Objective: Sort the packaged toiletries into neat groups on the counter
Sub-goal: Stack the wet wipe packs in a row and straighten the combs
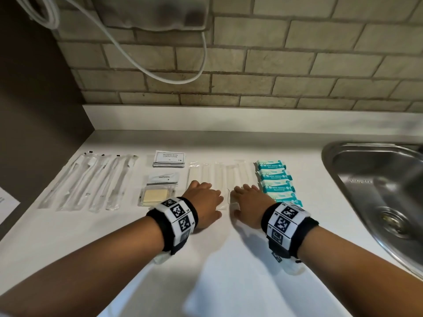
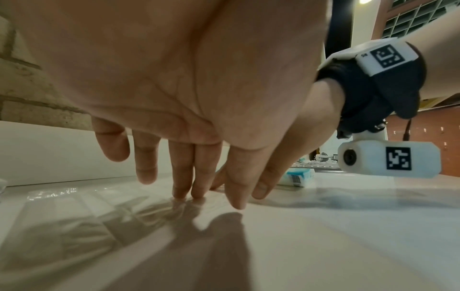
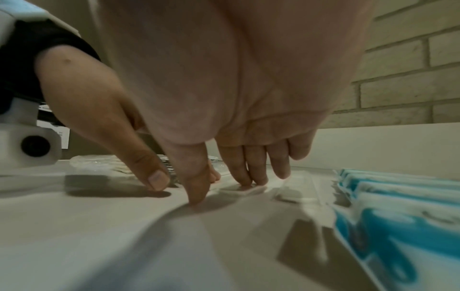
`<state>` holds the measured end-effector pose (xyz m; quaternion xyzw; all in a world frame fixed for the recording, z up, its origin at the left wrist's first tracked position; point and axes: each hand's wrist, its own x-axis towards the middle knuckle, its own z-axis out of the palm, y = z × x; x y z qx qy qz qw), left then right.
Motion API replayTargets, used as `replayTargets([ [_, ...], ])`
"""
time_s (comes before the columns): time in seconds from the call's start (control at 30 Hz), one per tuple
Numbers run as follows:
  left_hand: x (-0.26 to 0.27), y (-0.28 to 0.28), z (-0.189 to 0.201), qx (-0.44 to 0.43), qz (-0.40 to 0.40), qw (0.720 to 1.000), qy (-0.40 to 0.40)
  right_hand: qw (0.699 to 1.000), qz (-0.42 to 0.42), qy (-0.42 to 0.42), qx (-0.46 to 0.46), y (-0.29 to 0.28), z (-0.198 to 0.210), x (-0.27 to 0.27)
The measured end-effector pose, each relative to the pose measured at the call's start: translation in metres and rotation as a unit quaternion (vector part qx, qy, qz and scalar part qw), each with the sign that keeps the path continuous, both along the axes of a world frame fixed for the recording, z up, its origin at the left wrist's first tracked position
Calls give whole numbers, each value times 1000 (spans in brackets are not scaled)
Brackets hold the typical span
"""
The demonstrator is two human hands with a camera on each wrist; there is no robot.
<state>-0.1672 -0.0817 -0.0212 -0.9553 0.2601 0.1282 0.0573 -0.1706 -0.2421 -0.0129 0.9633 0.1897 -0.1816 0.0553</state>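
Note:
Along the white counter [image 1: 206, 259] lie rows of packets: several clear-wrapped toothbrushes [image 1: 91, 181], shampoo sachets [image 1: 169, 159], a toothpaste packet [image 1: 163, 178], a yellow soap [image 1: 155, 196], several long clear packets [image 1: 219, 175] and teal wipe packs [image 1: 274, 179]. My left hand [image 1: 203, 200] and right hand [image 1: 247, 200] lie side by side, palms down, on the near ends of the long clear packets. In the left wrist view my left hand [image 2: 199, 193] touches the clear plastic [image 2: 74, 206] with straight fingers. In the right wrist view my right hand [image 3: 248, 177] presses a clear packet [image 3: 293, 189] beside the wipe packs [image 3: 398, 216].
A steel sink [image 1: 377, 191] is sunk into the counter at the right, close to the wipes. A brick wall [image 1: 274, 65] with a hanging white cable [image 1: 160, 74] rises behind. A dark panel [image 1: 34, 110] bounds the left; a paper sheet [image 1: 6, 202] lies there.

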Motion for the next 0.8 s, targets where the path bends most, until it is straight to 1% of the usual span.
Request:
replayTargets([
  [0.13, -3, -2, 2, 1, 10, 1000, 6, 1000, 10, 0, 8, -4, 0, -1],
  [0.2, -1, -4, 3, -22, 22, 1000, -5, 1000, 10, -14, 9, -8, 1, 0],
  [0.3, 2, -14, 5, -56, 18, 998, -26, 999, -14, -50, 2, -18, 6, 8],
  [0.37, 4, -23, 5, -58, 8, 998, -25, 998, -26, -48, -37, -22, 7, 14],
  [0.43, 5, -31, 2, -47, 4, 999, -15, 996, -35, -26, -83, -23, 4, 18],
  [0.5, 5, -36, -1, -37, 5, 999, -6, 994, -44, -4, -99, -23, -1, 19],
  [0.73, 4, -39, -3, -48, 8, 999, -11, 997, -17, -19, -74, -27, -2, 13],
  [0.8, 4, -39, -3, -61, 10, 998, -12, 998, -17, -26, -53, -31, 0, 14],
])
